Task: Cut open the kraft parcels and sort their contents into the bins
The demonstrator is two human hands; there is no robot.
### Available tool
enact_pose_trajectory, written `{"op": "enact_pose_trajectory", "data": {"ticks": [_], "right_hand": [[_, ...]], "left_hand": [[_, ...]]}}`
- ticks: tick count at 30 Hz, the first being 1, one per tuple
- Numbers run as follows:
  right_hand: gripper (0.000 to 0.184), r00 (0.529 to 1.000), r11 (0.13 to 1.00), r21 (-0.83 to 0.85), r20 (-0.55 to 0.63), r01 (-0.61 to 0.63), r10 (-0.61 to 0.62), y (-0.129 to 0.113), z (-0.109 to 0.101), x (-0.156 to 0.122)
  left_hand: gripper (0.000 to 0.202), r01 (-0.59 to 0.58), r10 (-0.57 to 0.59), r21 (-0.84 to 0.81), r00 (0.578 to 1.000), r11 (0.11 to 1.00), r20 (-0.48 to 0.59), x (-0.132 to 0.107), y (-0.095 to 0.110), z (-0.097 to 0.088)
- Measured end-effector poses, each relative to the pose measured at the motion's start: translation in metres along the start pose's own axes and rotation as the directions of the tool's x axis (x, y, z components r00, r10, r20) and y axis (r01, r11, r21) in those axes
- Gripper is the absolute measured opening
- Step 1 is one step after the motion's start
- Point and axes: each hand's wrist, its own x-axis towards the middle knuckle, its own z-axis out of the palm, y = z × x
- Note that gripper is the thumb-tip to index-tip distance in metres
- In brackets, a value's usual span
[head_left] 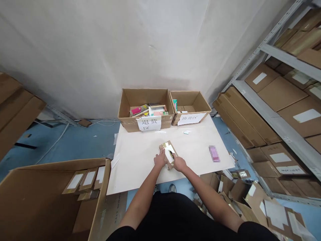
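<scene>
A small brown cardboard parcel (167, 148) with a white label and shiny tape lies on a pale sheet of paper (140, 160) spread on the floor. My left hand (160, 158) rests on the parcel's left side and holds it down, fingers laid over it. My right hand (178, 163) is closed round a small dark tool (171, 154) whose tip touches the label on top of the parcel.
Two open cartons with paper signs stand at the sheet's far edge: the left one (130, 120) holds several small items, the right one (200, 110) a few. A pink object (214, 154) lies right. A large open carton (50, 197) sits near left, opened parcels (250, 197) near right, shelving (278, 124) beyond.
</scene>
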Motion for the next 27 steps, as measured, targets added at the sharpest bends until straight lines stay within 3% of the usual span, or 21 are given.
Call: {"op": "enact_pose_trajectory", "data": {"ticks": [2,9,14,20,24,27], "right_hand": [[0.059,1.0,1.0,-0.011,0.02,-0.004,0.005,0.009,0.002,-0.017],[0.063,0.998,0.992,-0.108,0.022,-0.061,0.064,0.043,0.021,-0.079],[0.053,0.998,0.999,0.01,-0.037,-0.053,0.054,0.052,0.001,-0.09],[0.052,0.984,0.992,0.12,-0.168,-0.031,0.051,0.022,-0.024,-0.052],[0.054,0.99,0.996,0.085,-0.136,-0.014,0.026,-0.01,-0.022,0.001],[0.056,0.997,0.997,0.059,-0.067,-0.039,0.043,-0.02,-0.014,0.029]], "left_hand": [[0.109,-0.012,0.012,0.006,1.0,1.0,-0.012,0.0,-0.002,0.0],[0.108,-0.051,0.051,0.003,0.999,0.999,-0.009,0.0,-0.003,0.001],[0.11,-0.083,0.082,-0.04,0.996,0.996,-0.022,-0.001,-0.002,0.004],[0.111,-0.09,0.09,-0.005,0.996,0.996,-0.004,0.003,-0.002,0.009],[0.108,-0.081,0.081,0.018,0.997,0.997,-0.003,0.003,-0.002,0.009],[0.106,-0.07,0.07,0.021,0.998,0.997,0.001,0.002,-0.002,0.008]]}}
